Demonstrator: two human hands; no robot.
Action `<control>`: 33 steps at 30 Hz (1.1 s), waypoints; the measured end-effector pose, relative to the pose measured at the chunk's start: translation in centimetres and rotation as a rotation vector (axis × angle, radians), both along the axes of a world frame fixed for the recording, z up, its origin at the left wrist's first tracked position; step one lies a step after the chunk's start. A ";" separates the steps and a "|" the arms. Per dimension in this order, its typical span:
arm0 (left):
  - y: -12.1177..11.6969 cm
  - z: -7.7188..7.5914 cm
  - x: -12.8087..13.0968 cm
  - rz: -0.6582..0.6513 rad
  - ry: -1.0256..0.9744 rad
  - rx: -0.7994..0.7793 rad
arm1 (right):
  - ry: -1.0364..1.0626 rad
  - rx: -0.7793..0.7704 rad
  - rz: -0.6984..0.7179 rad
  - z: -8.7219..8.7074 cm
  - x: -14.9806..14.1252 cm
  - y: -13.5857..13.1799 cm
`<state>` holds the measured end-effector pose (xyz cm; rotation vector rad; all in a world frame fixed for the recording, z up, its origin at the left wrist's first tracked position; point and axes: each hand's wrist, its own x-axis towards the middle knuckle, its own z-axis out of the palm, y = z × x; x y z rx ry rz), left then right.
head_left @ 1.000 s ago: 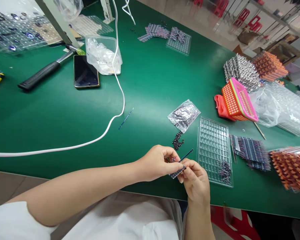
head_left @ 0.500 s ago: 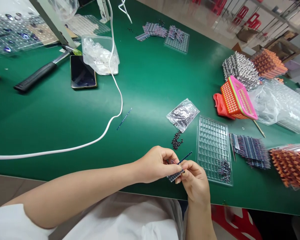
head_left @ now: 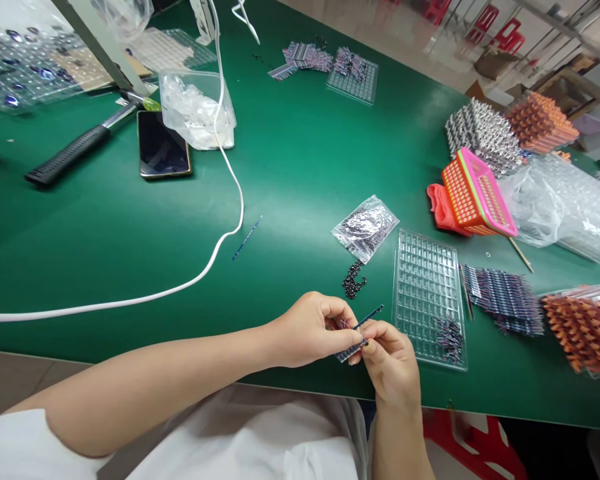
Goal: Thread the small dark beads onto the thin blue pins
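Observation:
My left hand (head_left: 313, 328) and my right hand (head_left: 393, 363) meet over the near edge of the green table (head_left: 300, 173). Both pinch a thin dark blue strip (head_left: 367, 321) with small striped components along it; its far end sticks out toward the clear plastic tray (head_left: 425, 287). A little heap of black beads (head_left: 353, 280) lies just beyond my hands, with a small clear bag (head_left: 365, 228) of dark parts behind it. The tray holds a clump of striped components (head_left: 449, 333) at its near right corner.
A white cable (head_left: 220, 233) curves across the table's left half, and a loose blue strip (head_left: 247, 237) lies beside it. A phone (head_left: 163, 145), a hammer (head_left: 73, 152) and a clear tub (head_left: 196, 110) sit far left. At right are a pink basket (head_left: 477, 193) and striped component bundles (head_left: 500, 297).
My hands stay together on the strip with only slight finger movement. The view has shifted a little; nothing on the table has moved.

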<state>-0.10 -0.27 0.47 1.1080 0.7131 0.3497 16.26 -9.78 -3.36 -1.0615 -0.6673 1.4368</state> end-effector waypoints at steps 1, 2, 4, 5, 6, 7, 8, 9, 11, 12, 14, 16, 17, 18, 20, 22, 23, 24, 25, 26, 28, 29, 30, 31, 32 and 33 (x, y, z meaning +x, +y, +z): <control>0.0 0.0 0.0 -0.005 -0.002 0.001 | -0.001 0.000 0.005 0.0 0.0 0.0; 0.1 0.1 0.0 -0.011 -0.003 0.001 | -0.001 0.001 0.010 -0.1 0.0 0.0; 0.2 0.1 0.0 -0.019 -0.006 0.003 | -0.001 0.002 0.016 -0.1 0.0 0.1; 0.2 0.1 0.0 -0.021 -0.006 0.003 | -0.001 0.003 0.017 -0.1 0.0 0.1; 0.2 0.1 0.0 -0.023 -0.006 0.005 | 0.000 0.002 0.017 -0.1 0.0 0.1; 0.2 0.0 0.0 -0.025 -0.007 0.007 | 0.001 0.001 0.018 -0.1 0.1 0.1; 0.2 0.0 0.0 -0.028 -0.009 0.011 | 0.003 0.000 0.021 -0.1 0.1 0.1; 0.2 0.0 -0.1 -0.029 -0.011 0.013 | 0.005 -0.001 0.024 0.0 0.1 0.1; 0.2 0.0 -0.1 -0.033 -0.018 0.008 | 0.010 -0.002 0.031 0.0 0.1 0.0; 0.3 0.0 -0.1 -0.036 -0.019 0.004 | 0.012 -0.003 0.034 0.0 0.1 0.0; 0.3 -0.1 -0.1 -0.043 -0.019 -0.002 | 0.018 -0.010 0.041 0.0 0.2 0.0; 0.3 -0.1 -0.2 -0.054 -0.012 0.006 | 0.025 -0.022 0.049 0.0 0.2 0.0; 0.3 -0.1 -0.2 -0.058 -0.007 0.013 | 0.028 -0.027 0.050 0.0 0.2 0.0; 0.3 -0.1 -0.2 -0.061 -0.003 0.021 | 0.031 -0.031 0.049 0.0 0.2 0.0; 0.3 -0.1 -0.2 -0.065 0.005 0.035 | 0.039 -0.029 0.048 0.0 0.2 0.0; 0.3 -0.1 -0.2 -0.073 0.006 0.039 | 0.048 -0.023 0.053 -0.1 0.2 0.0; 0.3 0.0 -0.3 -0.079 0.008 0.043 | 0.051 -0.021 0.056 -0.1 0.3 0.0; 0.3 0.0 -0.3 -0.084 0.014 0.050 | 0.052 -0.021 0.059 -0.1 0.3 0.0; 0.3 0.1 -0.3 -0.090 0.023 0.061 | 0.051 -0.021 0.062 -0.2 0.3 -0.1; 0.4 0.1 -0.3 -0.095 0.035 0.076 | 0.049 -0.023 0.064 -0.2 0.3 -0.1; 0.4 0.2 -0.3 -0.105 0.057 0.103 | 0.049 -0.024 0.069 -0.3 0.3 -0.1; 0.5 0.2 -0.3 -0.108 0.062 0.109 | 0.050 -0.024 0.069 -0.3 0.4 -0.1; 0.5 0.2 -0.3 -0.111 0.061 0.110 | 0.052 -0.022 0.070 -0.3 0.4 -0.2; 0.5 0.2 -0.3 -0.115 0.055 0.107 | 0.054 -0.022 0.070 -0.3 0.4 -0.2; 0.5 0.2 -0.3 -0.117 0.048 0.103 | 0.055 -0.021 0.069 -0.4 0.4 -0.2; 0.5 0.2 -0.3 -0.118 0.042 0.101 | 0.055 -0.021 0.070 -0.3 0.4 -0.2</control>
